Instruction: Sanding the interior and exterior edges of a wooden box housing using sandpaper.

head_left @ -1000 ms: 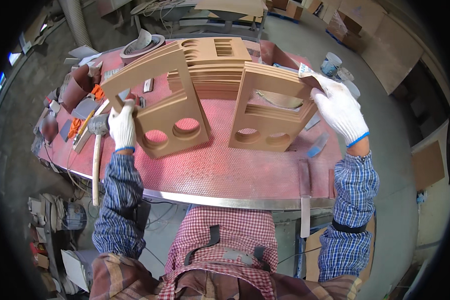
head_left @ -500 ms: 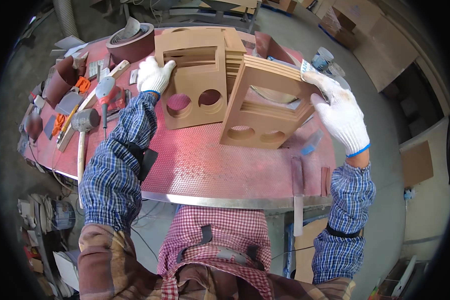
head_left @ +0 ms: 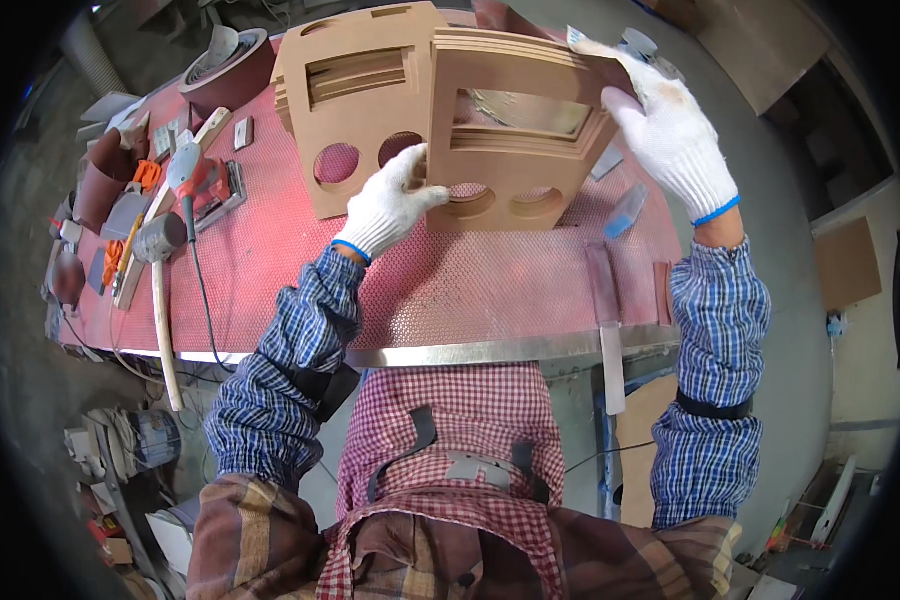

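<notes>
A stack of brown fibreboard panels (head_left: 520,170), each cut with a rectangular window and two round holes, stands upright on the red mesh-patterned tabletop. My left hand (head_left: 382,207), in a white knit glove, grips its left edge, thumb in front and fingers curled behind. At the upper right corner is my gloved right hand (head_left: 662,128), closed round a piece of sandpaper (head_left: 592,52) with a pale printed back, pressed along the top edge. A second stack of matching panels (head_left: 355,125) leans upright just to the left, touched by neither hand.
On the left lie a corded sander (head_left: 205,180), a mallet (head_left: 158,240), a wooden bar (head_left: 213,128) and orange-handled tools. A large abrasive roll (head_left: 232,80) stands at the back left. A long flat strip (head_left: 607,310) overhangs the front edge at right.
My left hand has left the left stack and come to the right stack's left edge. The right stack now stands straighter, turned more face-on. My right hand stays at its upper corner.
</notes>
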`<state>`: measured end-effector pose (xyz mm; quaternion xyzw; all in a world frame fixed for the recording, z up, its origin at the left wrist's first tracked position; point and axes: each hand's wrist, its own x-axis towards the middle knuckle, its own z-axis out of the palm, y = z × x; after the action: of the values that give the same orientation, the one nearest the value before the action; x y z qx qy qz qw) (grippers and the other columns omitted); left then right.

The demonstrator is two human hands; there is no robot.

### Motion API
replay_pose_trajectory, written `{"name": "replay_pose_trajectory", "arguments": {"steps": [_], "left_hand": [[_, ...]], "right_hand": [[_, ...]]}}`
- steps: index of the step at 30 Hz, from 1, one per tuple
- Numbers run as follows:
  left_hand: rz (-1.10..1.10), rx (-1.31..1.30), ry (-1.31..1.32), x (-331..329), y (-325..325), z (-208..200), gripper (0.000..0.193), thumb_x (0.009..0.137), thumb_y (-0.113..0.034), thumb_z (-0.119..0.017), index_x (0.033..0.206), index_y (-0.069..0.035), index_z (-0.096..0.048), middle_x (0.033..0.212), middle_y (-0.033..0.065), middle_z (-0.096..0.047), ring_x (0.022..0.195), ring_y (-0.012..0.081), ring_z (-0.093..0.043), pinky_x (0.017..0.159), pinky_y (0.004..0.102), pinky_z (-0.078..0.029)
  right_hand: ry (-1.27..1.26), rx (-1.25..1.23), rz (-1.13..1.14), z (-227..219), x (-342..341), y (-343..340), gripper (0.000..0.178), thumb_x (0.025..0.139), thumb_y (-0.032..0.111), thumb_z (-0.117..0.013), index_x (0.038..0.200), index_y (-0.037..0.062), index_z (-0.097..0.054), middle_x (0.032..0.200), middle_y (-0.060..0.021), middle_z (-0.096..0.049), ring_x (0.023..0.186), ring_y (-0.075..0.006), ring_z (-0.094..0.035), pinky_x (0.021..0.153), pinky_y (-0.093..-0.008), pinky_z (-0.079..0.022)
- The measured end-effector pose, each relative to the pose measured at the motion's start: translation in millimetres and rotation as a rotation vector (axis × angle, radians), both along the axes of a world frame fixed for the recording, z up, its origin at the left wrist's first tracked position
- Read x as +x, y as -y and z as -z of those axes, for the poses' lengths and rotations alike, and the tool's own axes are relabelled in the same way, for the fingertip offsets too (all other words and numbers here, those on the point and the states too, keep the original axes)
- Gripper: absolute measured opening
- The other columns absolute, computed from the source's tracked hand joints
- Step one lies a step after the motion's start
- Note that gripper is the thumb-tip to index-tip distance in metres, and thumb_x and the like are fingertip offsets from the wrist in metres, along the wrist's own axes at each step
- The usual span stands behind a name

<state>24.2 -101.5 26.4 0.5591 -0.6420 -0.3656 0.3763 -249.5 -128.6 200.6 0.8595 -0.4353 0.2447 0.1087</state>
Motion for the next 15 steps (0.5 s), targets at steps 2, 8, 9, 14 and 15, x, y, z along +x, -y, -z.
{"name": "replay_pose_trajectory", "arguments": {"steps": [2, 8, 9, 14, 15], "left_hand": [[-0.039, 0.0, 0.042, 4.0, 6.6, 9.8, 0.054, 0.086, -0.023, -0.069, 0.134, -0.011, -0.048, 0.12, 0.0139, -0.065, 0.111, 0.0273, -0.062, 0.096, 0.036, -0.048], [0.068, 0.04, -0.161, -1.6, 1.1, 9.1, 0.048, 0.086, -0.014, -0.069, 0.129, -0.006, -0.048, 0.124, 0.0151, -0.062, 0.115, 0.0249, -0.059, 0.099, 0.0362, -0.046], [0.081, 0.045, -0.234, 2.0, -2.8, 8.6, 0.047, 0.086, -0.011, -0.068, 0.129, -0.005, -0.048, 0.125, 0.0145, -0.061, 0.115, 0.0236, -0.058, 0.1, 0.0361, -0.046], [0.055, 0.09, -0.203, -2.1, -11.1, 2.6, 0.048, 0.087, -0.002, -0.065, 0.131, -0.004, -0.046, 0.12, 0.0103, -0.061, 0.11, 0.0196, -0.058, 0.096, 0.0327, -0.047], [0.06, 0.076, -0.192, 0.2, -14.4, 3.8, 0.05, 0.087, 0.001, -0.063, 0.133, -0.003, -0.043, 0.119, 0.0097, -0.061, 0.106, 0.0184, -0.059, 0.091, 0.0307, -0.05]], "right_hand": [[0.293, 0.048, -0.096, 5.3, -7.4, 0.6, 0.042, 0.09, 0.012, -0.053, 0.132, 0.0156, -0.056, 0.126, -0.0117, -0.062, 0.114, -0.0286, -0.061, 0.099, -0.0355, -0.044], [0.957, 0.083, 0.384, 138.6, -71.5, 26.2, 0.044, 0.092, 0.027, -0.057, 0.125, -0.0036, -0.057, 0.094, -0.0075, -0.067, 0.082, -0.0171, -0.062, 0.081, -0.0317, -0.05], [1.004, 0.369, 0.425, 146.0, -52.5, 19.0, 0.039, 0.092, 0.023, -0.058, 0.12, -0.0027, -0.059, 0.102, -0.0094, -0.066, 0.09, -0.0179, -0.061, 0.085, -0.0303, -0.049], [1.84, 0.983, 0.162, 230.5, -28.7, 20.4, 0.03, 0.093, 0.017, -0.056, 0.113, -0.0044, -0.059, 0.11, -0.0105, -0.064, 0.097, -0.0206, -0.062, 0.088, -0.0337, -0.051], [1.858, 0.991, 0.052, 225.1, -25.2, 10.1, 0.029, 0.093, 0.016, -0.055, 0.114, -0.0043, -0.058, 0.11, -0.0106, -0.064, 0.1, -0.0213, -0.062, 0.088, -0.0341, -0.051]]}}
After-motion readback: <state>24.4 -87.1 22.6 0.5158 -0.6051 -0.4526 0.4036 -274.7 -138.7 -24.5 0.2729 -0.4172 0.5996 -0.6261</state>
